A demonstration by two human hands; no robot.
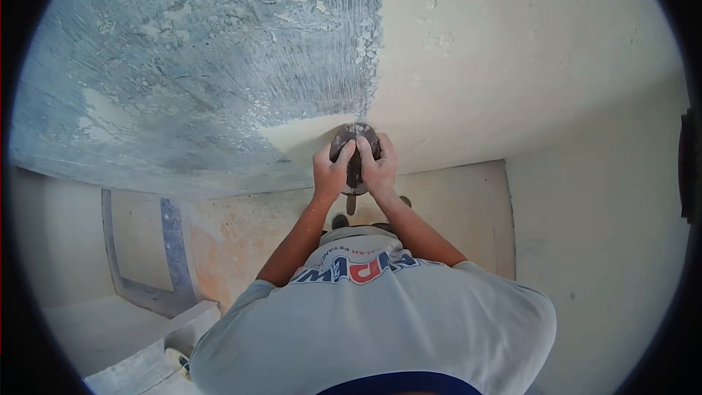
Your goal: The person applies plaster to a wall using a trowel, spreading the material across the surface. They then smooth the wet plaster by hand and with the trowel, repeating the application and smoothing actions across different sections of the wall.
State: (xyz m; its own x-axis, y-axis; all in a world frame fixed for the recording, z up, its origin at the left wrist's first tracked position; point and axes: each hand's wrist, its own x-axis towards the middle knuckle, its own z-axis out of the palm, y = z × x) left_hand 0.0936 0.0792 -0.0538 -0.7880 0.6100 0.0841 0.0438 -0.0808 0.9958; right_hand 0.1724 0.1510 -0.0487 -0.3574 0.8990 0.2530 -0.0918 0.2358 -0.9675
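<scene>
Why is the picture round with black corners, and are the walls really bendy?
Head view: a very wide lens makes the round frame with dark corners and bends the straight wall edges. Head view: the light is soft and even, with no glare. Head view: the middle is sharp, where the left hand and right hand grip the round tool, and the rim looks a bit smeared.

Bright even daylight, soft shadows, strong fisheye warp (black vignette at edges), slight softness

Front wall [475,51] blocks ahead, side wall [599,249] hems right; floor [234,241] lies open.
</scene>
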